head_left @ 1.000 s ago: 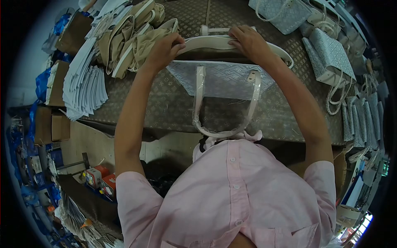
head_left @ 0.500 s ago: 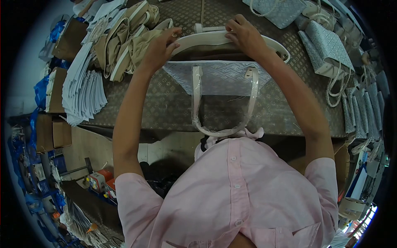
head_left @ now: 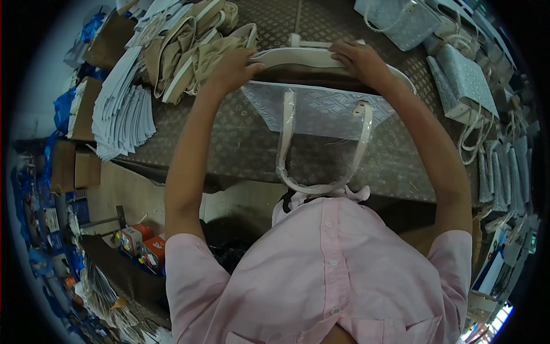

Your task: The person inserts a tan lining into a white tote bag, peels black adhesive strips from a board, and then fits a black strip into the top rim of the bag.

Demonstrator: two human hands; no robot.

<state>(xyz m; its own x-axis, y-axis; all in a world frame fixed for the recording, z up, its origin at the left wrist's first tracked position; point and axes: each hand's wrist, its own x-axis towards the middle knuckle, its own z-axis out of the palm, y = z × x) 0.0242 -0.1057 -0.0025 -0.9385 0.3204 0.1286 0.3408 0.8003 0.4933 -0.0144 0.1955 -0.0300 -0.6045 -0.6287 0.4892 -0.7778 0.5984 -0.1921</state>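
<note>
A pale silver-blue handbag (head_left: 323, 110) with a woven-look pattern lies on the table in front of me, its mouth open and brown lining showing. Its near white handle (head_left: 283, 135), wrapped in clear plastic, hangs toward my body. My left hand (head_left: 235, 70) is closed at the left end of the rim, fingers on the cream inner band. Over the far rim, right of the middle, my right hand (head_left: 362, 62) grips the edge with bent fingers. Part of the far handle (head_left: 309, 43) shows behind the bag.
Beige fabric linings (head_left: 215, 49) are heaped at the left, beside a fanned stack of white pieces (head_left: 123, 117). Finished-looking patterned bags (head_left: 467, 83) stand at the right, above a row of folded silver pieces (head_left: 504, 172). The brown patterned table (head_left: 246, 152) ends close to my body.
The whole view has shifted, so bag and table sit further right. My left fingers have closed onto the rim's left end; my right hand stays at the far rim.
</note>
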